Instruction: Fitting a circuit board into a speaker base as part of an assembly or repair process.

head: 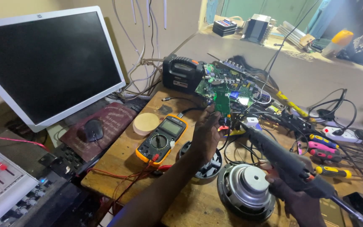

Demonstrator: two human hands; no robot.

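My left hand (206, 133) reaches forward over the wooden bench, its fingers pinching the lower edge of a small green circuit board (222, 102). That board stands below a larger green circuit board (227, 86) propped at the back. My right hand (295, 196) grips the handle of a black glue gun (274, 153). The gun's nozzle points up and left toward the boards, close to my left fingertips. A yellow multimeter (162, 138) with red leads lies just left of my left hand.
A loudspeaker (246, 188) lies face down under the gun. A monitor (47, 63), mouse (93, 129) and round wooden disc (146, 123) sit at left. Screwdrivers (328, 147), a power strip (341, 134) and tangled cables fill the right. A black radio (183, 74) stands behind.
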